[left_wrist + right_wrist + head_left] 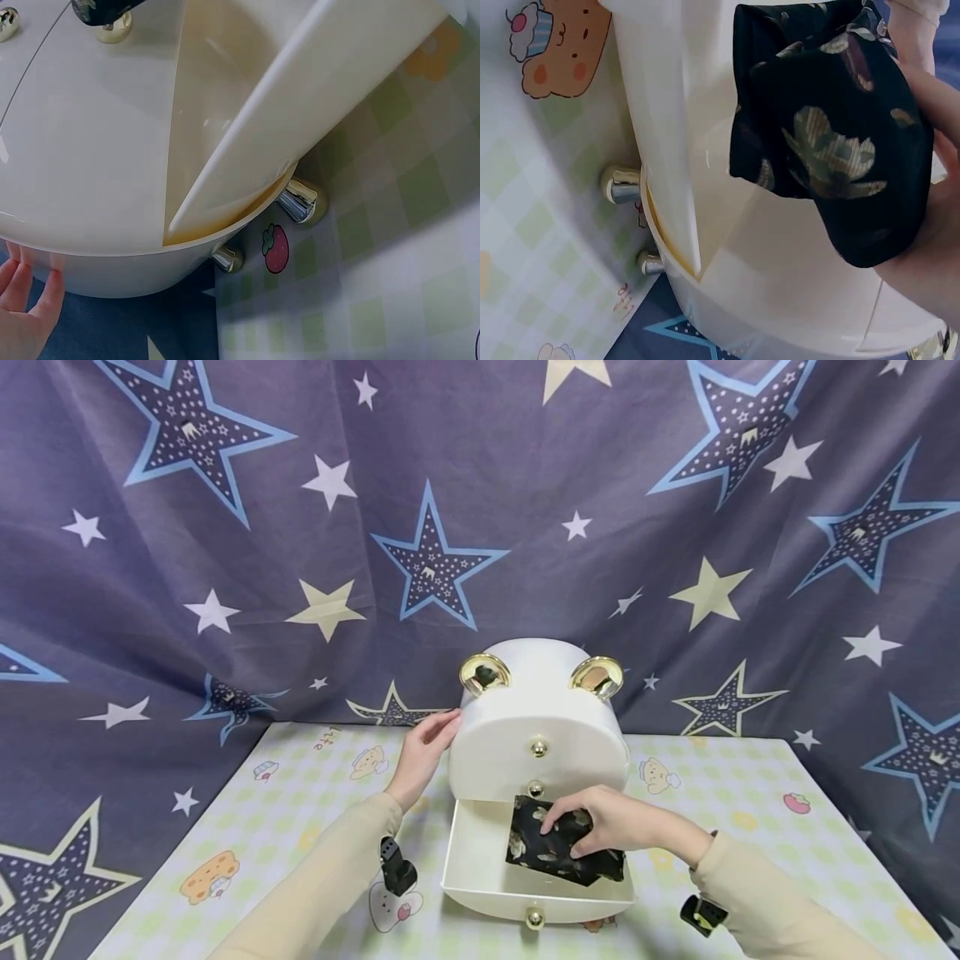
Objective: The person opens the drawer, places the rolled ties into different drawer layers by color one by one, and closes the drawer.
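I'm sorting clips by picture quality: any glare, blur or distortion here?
Head view: even light, sharp, backdrop bent at the edges by the wide lens; bright glints on the gold ears. Left wrist view: soft focus, the white box washed out. Right wrist view: the black cloth sharp, the tablecloth softer.

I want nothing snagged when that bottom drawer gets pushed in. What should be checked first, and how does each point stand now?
1. Bottom drawer pulled fully open: ok.
2. Black flowered cloth lying wholly inside the drawer: not ok, a corner pokes over the right edge.
3. Right hand out of the drawer: not ok, it grips the cloth.
4. Left hand steadying the white cabinet: ok, it rests on the side.
5. Upper drawers closed: ok.
6. Cabinet feet flat on the mat: cannot tell.
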{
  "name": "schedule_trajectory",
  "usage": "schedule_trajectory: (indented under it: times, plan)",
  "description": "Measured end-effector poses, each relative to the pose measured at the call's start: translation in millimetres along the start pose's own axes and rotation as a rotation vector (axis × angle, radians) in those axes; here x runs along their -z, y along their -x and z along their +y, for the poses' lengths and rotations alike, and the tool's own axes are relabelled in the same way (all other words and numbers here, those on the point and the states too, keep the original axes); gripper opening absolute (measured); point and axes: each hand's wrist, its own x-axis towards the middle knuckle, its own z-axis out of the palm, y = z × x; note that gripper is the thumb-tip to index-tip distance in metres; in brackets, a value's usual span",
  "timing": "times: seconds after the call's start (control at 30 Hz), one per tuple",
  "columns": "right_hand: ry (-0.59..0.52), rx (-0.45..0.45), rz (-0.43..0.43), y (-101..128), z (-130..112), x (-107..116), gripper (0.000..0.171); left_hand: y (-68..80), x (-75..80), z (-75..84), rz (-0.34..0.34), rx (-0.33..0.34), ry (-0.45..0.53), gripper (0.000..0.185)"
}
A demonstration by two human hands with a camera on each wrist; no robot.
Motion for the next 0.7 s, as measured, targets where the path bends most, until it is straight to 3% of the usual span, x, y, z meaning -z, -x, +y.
schedule_trajectory:
  times: [0.53, 0.7]
  plan:
    - [0.042, -0.062, -0.109, -18.6, 3.2, -12.3, 0.035, 0.9, -0.6, 1.5, 0.01, 0.008, -0.005, 0.032]
    - [0.053, -0.03, -0.131, -22.3, 5.1, -13.1, 0.035, -1.6, -0.4, -2.5, 0.011, 0.009, -0.01, 0.032]
